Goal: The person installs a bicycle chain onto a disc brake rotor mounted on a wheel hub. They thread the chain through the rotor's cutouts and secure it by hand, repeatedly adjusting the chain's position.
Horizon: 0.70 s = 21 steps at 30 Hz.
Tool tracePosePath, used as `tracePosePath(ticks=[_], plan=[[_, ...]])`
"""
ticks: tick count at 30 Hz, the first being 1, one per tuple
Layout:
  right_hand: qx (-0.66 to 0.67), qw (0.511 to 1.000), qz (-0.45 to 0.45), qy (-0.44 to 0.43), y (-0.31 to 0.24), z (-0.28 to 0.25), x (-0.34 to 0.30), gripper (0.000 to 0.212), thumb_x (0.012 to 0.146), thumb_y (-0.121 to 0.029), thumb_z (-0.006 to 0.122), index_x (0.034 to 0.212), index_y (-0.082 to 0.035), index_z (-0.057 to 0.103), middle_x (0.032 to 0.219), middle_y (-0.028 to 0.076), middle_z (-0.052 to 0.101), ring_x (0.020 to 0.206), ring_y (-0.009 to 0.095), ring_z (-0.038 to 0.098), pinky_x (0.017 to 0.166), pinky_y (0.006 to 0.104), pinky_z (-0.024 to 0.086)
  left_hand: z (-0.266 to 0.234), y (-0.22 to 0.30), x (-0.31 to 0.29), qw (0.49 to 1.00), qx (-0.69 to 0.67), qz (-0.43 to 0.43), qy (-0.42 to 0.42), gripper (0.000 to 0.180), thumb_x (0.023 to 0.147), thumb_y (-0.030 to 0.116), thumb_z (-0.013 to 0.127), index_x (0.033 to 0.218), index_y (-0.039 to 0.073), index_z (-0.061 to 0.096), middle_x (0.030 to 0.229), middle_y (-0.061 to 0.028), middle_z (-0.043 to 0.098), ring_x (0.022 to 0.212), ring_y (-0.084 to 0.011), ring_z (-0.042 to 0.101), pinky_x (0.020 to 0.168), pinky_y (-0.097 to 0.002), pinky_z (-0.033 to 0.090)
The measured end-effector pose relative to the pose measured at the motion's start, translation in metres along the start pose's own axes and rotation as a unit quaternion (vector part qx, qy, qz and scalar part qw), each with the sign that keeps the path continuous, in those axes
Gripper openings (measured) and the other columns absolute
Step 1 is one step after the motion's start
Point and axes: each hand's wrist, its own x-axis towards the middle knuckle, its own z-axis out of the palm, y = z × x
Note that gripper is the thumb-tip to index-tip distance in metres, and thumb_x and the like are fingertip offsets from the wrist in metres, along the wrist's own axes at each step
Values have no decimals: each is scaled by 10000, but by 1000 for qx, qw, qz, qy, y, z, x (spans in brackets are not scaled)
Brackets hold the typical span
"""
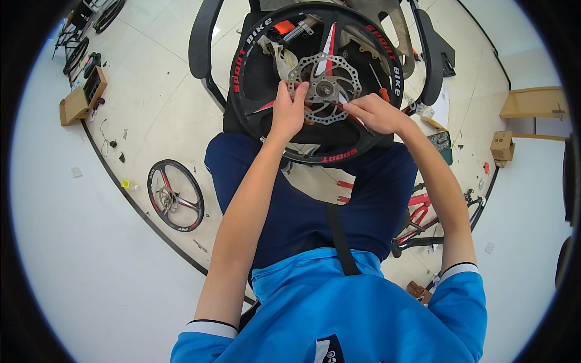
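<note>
A black three-spoke bicycle wheel (241, 104) with red and white accents lies flat in front of me, its near rim over my thighs. On its hub is a silver perforated disc brake rotor (307, 65). My left hand (289, 112) holds the rotor's left edge, thumb on top and fingers mostly hidden underneath. My right hand (373, 113) is closed in a pinch at the rotor's lower right edge; what its fingertips hold is too small to make out. Through the wheel's openings show a whitish crumpled cloth (283, 59) and a screwdriver (384, 94) with an orange handle.
A chair with black armrests (201, 42) stands under and around the wheel. Another three-spoke wheel (192, 206) lies on the floor at left. A red bicycle frame (419, 209) is at right. Cardboard boxes (502, 146) and an open carton (74, 107) stand by the walls.
</note>
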Motion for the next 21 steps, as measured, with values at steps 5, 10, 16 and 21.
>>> tracePosePath(ticks=[5,10,16,21], plan=[[-74,996,-26,-29,0,-13,7,468,1079,-349,482,922,47,675,806,234,657,779,407,615,730,452,479,-2,-2,0,1000,4,-4,-1,431,1032,396,615,1130,-9,504,885,-117,667,708,-190,702,620,-302,556],[-145,988,-8,-59,-10,-15,8,479,1078,-353,480,896,47,672,808,240,656,795,427,605,747,467,477,-1,4,-2,1000,-3,-26,-5,421,1033,399,611,1128,7,491,888,-121,661,700,-190,697,558,-315,565],[-17,998,-3,-63,14,-2,8,551,1077,-419,479,782,34,584,632,150,529,624,309,548,659,430,457,0,15,-6,997,-16,-61,-33,407,1048,424,575,1166,53,457,942,-93,593,764,-150,637,519,-354,622],[190,972,74,-113,19,-2,9,573,1089,-458,475,673,-65,442,589,-32,358,537,104,340,512,303,325,-1,15,-5,997,-19,-66,-34,411,1047,427,574,1167,53,453,937,-93,593,761,-150,637,511,-362,626]])
